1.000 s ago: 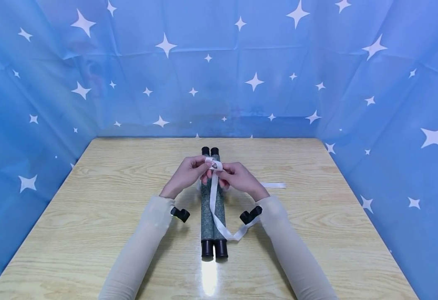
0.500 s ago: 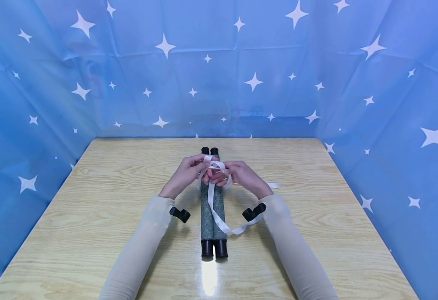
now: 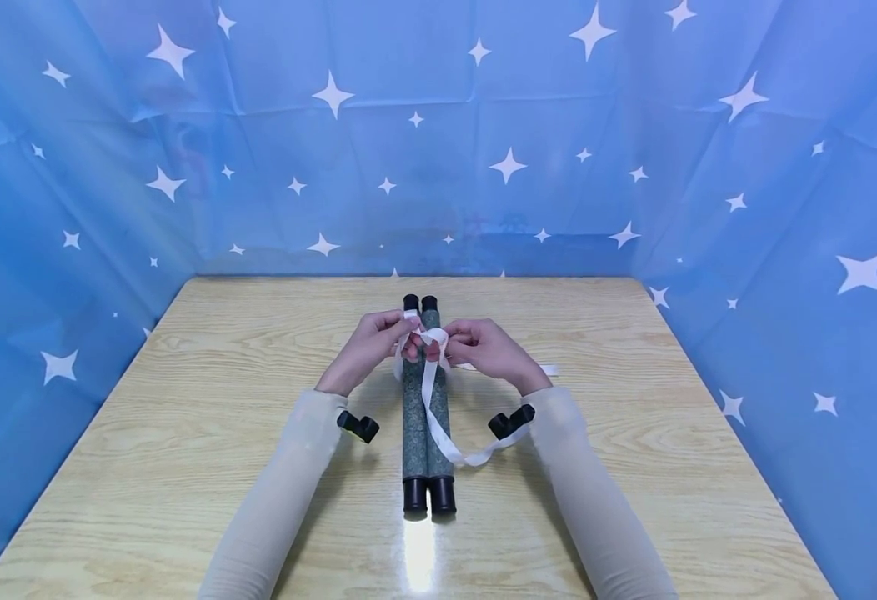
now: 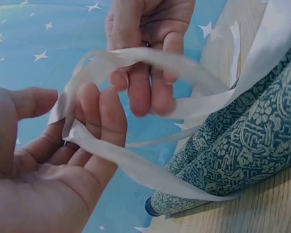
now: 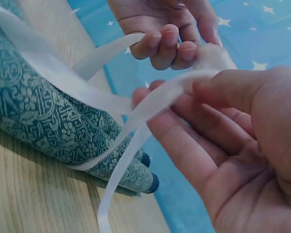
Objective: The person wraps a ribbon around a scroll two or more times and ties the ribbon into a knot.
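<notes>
Two green patterned rolls with black ends point(image 3: 414, 425) lie side by side, pointing away from the body. Over their far part, a white ribbon point(image 3: 429, 392) forms a loop between the hands. The left hand point(image 3: 369, 346) pinches the ribbon between thumb and fingers; in the left wrist view the ribbon point(image 4: 131, 165) runs from those fingers down around the rolls point(image 4: 242, 141). The right hand point(image 3: 494, 350) holds the ribbon at the loop's right side; in the right wrist view its thumb lies against the ribbon point(image 5: 160, 99), fingers curled beneath.
The wooden table point(image 3: 258, 433) carries the rolls. A ribbon end point(image 3: 549, 369) lies to the right, behind the right wrist. Another length of ribbon point(image 3: 476, 458) hangs in a curve toward the right sleeve point(image 3: 588, 492). A blue curtain with white stars point(image 3: 408, 200) stands around the table.
The hands have moved slightly apart, the right one to the right. The ribbon loop between them has changed shape, and the curved length over the rolls has shifted. The rolls have stayed put.
</notes>
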A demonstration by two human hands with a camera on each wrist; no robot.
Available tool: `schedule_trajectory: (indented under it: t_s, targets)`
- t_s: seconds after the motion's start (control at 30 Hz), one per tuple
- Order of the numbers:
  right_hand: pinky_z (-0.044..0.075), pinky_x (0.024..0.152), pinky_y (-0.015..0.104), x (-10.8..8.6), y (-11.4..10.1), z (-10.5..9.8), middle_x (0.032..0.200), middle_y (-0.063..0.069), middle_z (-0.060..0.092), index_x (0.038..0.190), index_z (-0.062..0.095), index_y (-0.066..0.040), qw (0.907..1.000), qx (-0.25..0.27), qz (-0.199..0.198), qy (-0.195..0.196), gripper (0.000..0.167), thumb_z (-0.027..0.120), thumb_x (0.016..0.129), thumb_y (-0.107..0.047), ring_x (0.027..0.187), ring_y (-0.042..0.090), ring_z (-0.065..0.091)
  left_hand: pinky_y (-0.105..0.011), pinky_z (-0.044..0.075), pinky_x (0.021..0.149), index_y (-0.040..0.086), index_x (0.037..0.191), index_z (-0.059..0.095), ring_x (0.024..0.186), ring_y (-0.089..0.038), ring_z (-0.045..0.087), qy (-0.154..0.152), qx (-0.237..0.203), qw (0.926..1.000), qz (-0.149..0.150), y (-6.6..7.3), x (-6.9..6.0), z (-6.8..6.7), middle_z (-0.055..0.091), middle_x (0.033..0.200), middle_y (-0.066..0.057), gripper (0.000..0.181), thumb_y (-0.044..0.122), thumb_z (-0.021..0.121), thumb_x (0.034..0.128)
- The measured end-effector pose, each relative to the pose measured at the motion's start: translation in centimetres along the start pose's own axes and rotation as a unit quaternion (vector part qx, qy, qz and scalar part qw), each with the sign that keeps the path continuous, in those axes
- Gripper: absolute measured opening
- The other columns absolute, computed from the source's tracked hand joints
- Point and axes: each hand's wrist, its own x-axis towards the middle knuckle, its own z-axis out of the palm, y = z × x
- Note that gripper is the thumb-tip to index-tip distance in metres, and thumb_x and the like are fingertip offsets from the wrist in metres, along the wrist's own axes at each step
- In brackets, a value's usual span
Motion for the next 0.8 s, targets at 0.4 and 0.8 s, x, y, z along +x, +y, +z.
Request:
schedule_trajectory:
  t_s: [0.4,0.8]
  targets:
    - [0.056,0.080,0.035,-1.6,-0.6,-1.1,0.115,0.009,0.073,0.091,0.073,-0.010,0.9929,-0.083,-0.016,0.083,0.028,0.068,0.100,-0.037,0.097,0.024,0.069,-0.044,0.053,0.105,0.003,0.126,0.068,0.126,-0.029,0.065,0.040,-0.042,0.9969,0.053,-0.5,-0.9,-0.9,0.067,0.132,-0.015,0.035,0.030,0.059,0.1058]
    - [0.057,0.086,0.048,-4.4,0.2,-4.2,0.068,0.006,0.057,0.086,0.063,-0.003,0.9965,0.060,-0.025,0.052,0.036,0.064,0.103,-0.034,0.084,0.040,0.068,-0.044,0.049,0.110,0.005,0.102,0.064,0.123,-0.030,0.067,-0.027,-0.286,0.9537,0.088,-0.2,-2.4,-2.5,0.074,0.113,-0.012,0.018,0.017,0.051,0.1088]
